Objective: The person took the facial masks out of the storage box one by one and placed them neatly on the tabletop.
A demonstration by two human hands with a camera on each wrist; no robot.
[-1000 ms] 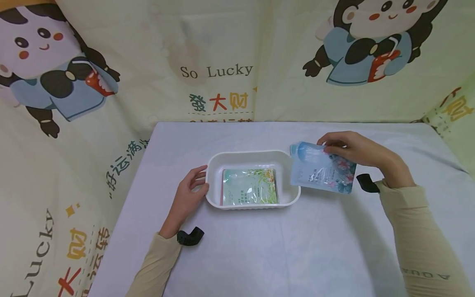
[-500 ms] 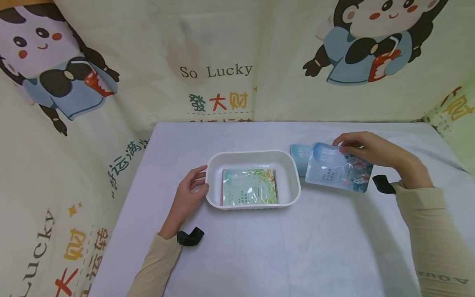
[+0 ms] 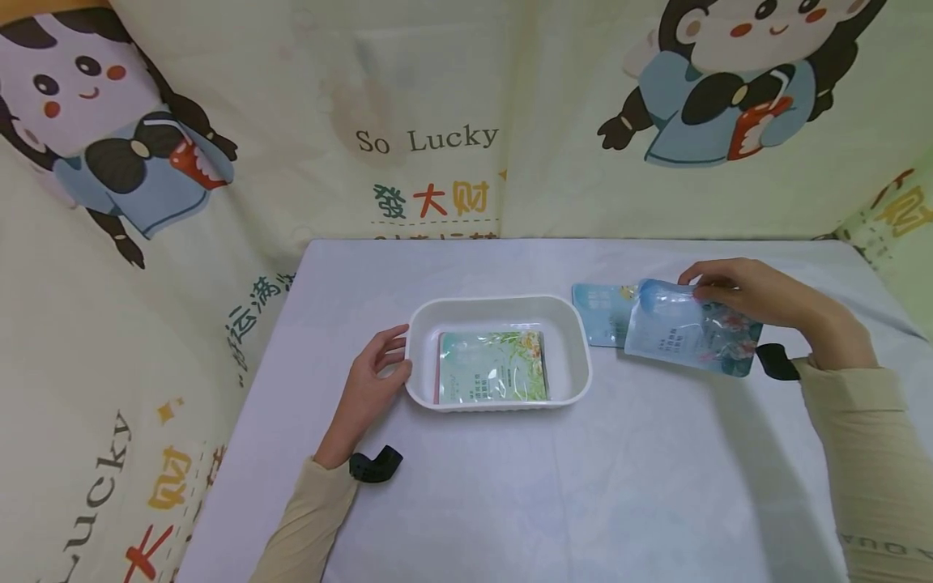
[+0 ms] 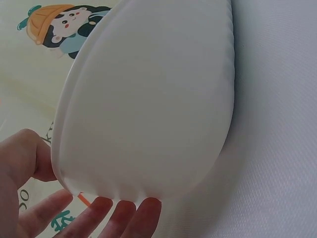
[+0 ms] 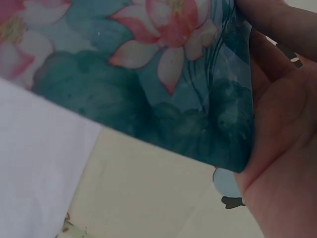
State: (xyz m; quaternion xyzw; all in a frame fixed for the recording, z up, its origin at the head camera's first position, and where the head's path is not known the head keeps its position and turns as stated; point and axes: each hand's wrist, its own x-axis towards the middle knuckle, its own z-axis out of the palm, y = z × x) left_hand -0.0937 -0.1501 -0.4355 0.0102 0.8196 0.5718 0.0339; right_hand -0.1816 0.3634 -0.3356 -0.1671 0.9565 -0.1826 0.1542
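Observation:
My right hand (image 3: 765,295) pinches the top edge of a blue sachet (image 3: 666,328) printed with pink lotus flowers. The sachet is tilted and partly overlaps another light-blue sachet (image 3: 601,312) lying on the table. In the right wrist view, the lotus-printed end of the sachet (image 5: 163,84) lies against my palm. My left hand (image 3: 372,385) touches the left end of a white tray (image 3: 572,364), its fingertips and thumb on the outside. Inside the tray lies a green sachet (image 3: 488,368) with a leafy print, with other edges showing beneath it.
A white-covered table (image 3: 510,502) carries everything. Behind it and to the left hangs a cream printed cloth (image 3: 437,65) with cartoon figures and lettering. The light-blue sachet lies close to the tray's right end.
My right hand has moved right with the lotus-printed sachet, away from the tray's right rim, uncovering more of the light-blue sachet. My left hand and the tray have stayed in place.

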